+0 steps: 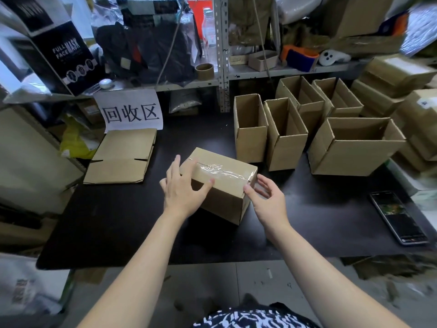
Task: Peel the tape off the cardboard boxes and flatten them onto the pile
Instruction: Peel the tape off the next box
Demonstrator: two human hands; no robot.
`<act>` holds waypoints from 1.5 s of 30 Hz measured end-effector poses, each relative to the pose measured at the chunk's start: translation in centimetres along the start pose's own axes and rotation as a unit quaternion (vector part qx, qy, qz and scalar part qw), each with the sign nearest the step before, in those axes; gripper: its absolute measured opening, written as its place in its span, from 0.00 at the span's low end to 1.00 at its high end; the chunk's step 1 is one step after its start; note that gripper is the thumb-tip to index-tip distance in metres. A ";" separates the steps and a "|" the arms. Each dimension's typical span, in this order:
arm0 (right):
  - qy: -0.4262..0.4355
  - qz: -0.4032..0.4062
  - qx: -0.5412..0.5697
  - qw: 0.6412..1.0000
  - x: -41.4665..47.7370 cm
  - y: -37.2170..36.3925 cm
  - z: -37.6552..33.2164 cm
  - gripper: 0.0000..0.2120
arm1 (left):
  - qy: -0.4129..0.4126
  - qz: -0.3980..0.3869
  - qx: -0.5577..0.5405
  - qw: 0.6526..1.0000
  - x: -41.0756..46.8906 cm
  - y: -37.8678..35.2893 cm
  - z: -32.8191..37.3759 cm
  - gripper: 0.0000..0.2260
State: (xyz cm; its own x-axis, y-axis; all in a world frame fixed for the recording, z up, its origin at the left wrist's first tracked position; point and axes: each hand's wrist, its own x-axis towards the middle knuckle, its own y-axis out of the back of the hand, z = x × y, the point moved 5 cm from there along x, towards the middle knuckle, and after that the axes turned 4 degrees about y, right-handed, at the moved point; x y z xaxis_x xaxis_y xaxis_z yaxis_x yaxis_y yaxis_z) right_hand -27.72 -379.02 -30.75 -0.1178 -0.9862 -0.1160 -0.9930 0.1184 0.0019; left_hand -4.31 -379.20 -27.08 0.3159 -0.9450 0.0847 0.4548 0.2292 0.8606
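Note:
A closed cardboard box (224,185) lies on the black table (118,221), sealed along its top with crinkled clear tape (220,170). My left hand (183,189) rests on the box's left end, fingers spread, thumb on the top face. My right hand (266,196) is at the box's right end, thumb and fingers around the tape end at the corner. A pile of flattened boxes (123,157) lies to the left, below a white paper sign (131,111).
Several open upright boxes (283,136) stand at the back right, a larger one (354,147) beside them, and closed boxes (402,91) are stacked at the far right. A phone (398,217) lies near the table's right edge. Cluttered shelves (222,55) rise behind.

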 end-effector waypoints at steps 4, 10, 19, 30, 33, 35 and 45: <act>-0.048 0.000 -0.004 0.999 -0.3 -0.2 1.1 0.27 | -0.113 0.010 -0.004 0.993 0.0 -0.3 1.3 0.22; -0.036 -0.013 0.006 0.999 -0.5 -1.2 0.8 0.44 | -0.156 -0.044 -0.050 0.986 0.0 -1.3 2.7 0.17; 0.120 -0.023 -0.076 0.990 0.0 -1.2 -4.1 0.28 | -0.153 -0.005 -0.104 0.983 0.0 0.2 3.7 0.24; 0.292 -0.077 -0.214 0.929 -0.2 -2.3 -4.9 0.18 | -0.165 -0.030 -0.213 0.963 -0.7 0.8 3.8 0.22; 0.288 -0.023 -0.236 0.928 0.1 -1.6 -4.7 0.18 | -0.110 -0.007 -0.243 0.964 -0.7 1.1 3.2 0.16; 0.280 -0.016 -0.247 0.928 0.3 -1.6 -4.4 0.19 | -0.081 -0.005 -0.252 0.964 -0.7 0.9 3.0 0.13; 0.267 -0.027 -0.238 0.933 0.1 -1.3 -2.7 0.17 | 0.041 -0.011 -0.286 0.957 -1.9 -0.4 2.4 0.06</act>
State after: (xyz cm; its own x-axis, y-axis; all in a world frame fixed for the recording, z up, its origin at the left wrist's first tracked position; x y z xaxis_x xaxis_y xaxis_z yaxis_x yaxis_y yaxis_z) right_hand -26.48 -379.58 -28.07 0.0708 -0.9209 0.3833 -0.8754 0.1269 0.4665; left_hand -7.05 -378.06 -26.38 0.3557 -0.9346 0.0097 0.8359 0.3227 0.4440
